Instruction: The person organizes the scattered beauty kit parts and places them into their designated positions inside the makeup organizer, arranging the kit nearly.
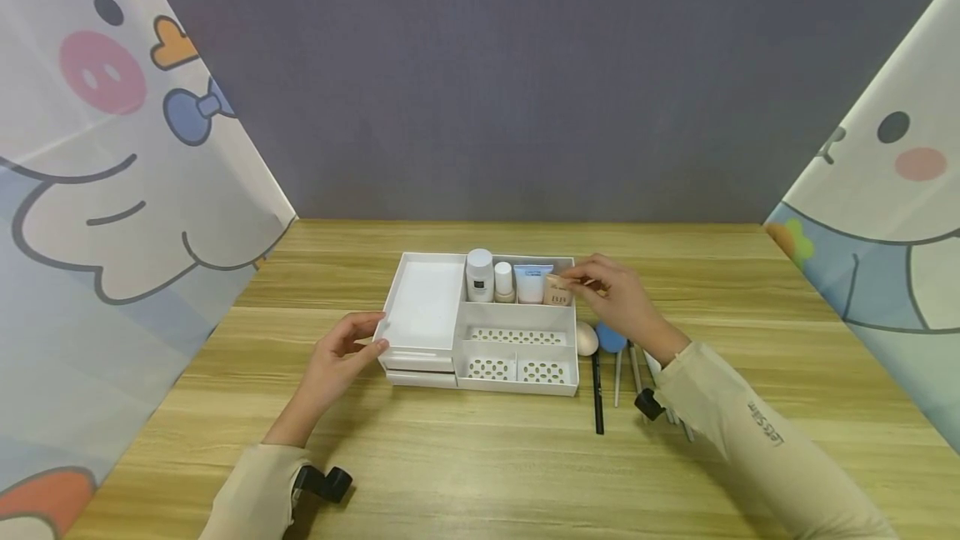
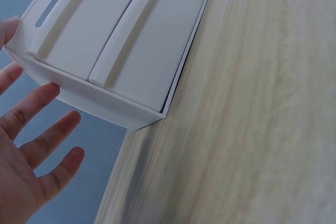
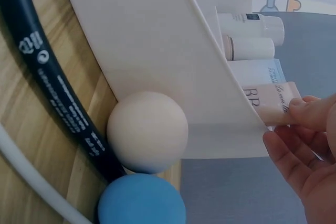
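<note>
Tubes (image 1: 533, 285) in organizer (image 1: 423, 298), likely brushes (image 1: 611, 338) right

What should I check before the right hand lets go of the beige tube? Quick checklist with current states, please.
1. Right hand pinching the beige tube near its upper end: ok.
2. Tube placed in the back row of the white organizer, beside the blue-and-white tube: ok.
3. Tube's lower end resting on the compartment floor: cannot tell; the organizer's walls hide it.
4. Left hand at the organizer's left front corner: ok, fingers spread.
5. Drawers pushed in: ok.
6. Table under the right forearm clear: not ok; long-handled tools lie beside and below it.
</note>
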Motion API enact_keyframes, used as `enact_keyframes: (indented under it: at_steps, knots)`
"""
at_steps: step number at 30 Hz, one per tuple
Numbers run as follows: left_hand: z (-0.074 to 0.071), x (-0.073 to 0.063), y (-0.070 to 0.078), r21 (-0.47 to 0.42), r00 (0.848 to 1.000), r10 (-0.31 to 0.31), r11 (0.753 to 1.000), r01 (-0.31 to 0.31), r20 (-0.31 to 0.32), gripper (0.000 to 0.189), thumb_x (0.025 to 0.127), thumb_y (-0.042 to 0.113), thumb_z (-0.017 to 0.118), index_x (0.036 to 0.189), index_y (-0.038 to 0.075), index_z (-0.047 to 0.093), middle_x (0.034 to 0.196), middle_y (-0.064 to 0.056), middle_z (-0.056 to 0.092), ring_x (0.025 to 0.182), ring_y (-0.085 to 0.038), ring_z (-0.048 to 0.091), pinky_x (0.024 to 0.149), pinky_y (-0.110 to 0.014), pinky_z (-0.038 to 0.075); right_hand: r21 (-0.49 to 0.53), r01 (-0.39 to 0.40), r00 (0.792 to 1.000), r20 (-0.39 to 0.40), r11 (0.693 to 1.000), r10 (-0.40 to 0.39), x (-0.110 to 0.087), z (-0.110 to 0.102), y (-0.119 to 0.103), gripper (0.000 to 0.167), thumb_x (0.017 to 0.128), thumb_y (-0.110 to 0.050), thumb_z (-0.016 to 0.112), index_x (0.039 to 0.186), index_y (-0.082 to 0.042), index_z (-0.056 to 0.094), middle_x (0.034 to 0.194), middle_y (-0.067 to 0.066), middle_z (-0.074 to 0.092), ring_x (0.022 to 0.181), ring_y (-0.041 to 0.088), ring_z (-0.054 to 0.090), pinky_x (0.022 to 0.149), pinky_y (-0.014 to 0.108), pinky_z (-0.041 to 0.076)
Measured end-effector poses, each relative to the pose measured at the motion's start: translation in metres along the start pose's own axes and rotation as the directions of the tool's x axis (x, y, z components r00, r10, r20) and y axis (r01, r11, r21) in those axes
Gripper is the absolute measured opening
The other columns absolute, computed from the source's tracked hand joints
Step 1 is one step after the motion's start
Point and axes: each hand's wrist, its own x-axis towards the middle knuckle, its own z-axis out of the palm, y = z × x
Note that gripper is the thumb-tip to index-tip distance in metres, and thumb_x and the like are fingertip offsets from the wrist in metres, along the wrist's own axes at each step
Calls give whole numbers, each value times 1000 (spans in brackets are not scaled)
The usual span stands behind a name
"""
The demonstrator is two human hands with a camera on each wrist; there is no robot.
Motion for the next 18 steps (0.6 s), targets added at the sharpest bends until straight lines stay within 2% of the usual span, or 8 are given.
enact_keyframes:
  at_steps: [5, 10, 18]
  knots:
    - [0, 0, 1, -1, 1000, -2, 1000, 2, -1, 31, 91, -5, 66, 122, -2, 62, 121, 1, 66, 105, 3, 59, 80, -22, 48, 34, -7, 999, -43, 999, 9, -2, -7, 0, 23, 82, 9, 75, 104, 2, 72, 93, 9, 66, 79, 22, 65, 66, 32, 57]
    - [0, 0, 1, -3, 1000, 0, 1000, 0, -1, 31, 92, -5, 66, 122, -1, 62, 120, 6, 66, 105, 3, 59, 79, -22, 48, 17, -26, 998, -58, 1000, 27, -8, -15, -2, 24, 83, 10, 75, 106, 3, 71, 90, 8, 65, 78, 20, 63, 66, 30, 56]
    - [0, 0, 1, 2, 1000, -1, 1000, 1, -1, 31, 91, -6, 66, 122, -2, 62, 121, -4, 66, 105, 4, 59, 79, -22, 49, -10, -73, 996, -55, 997, 72, -19, -22, -1, 25, 83, 8, 75, 107, 2, 70, 94, 8, 66, 82, 25, 66, 69, 23, 55]
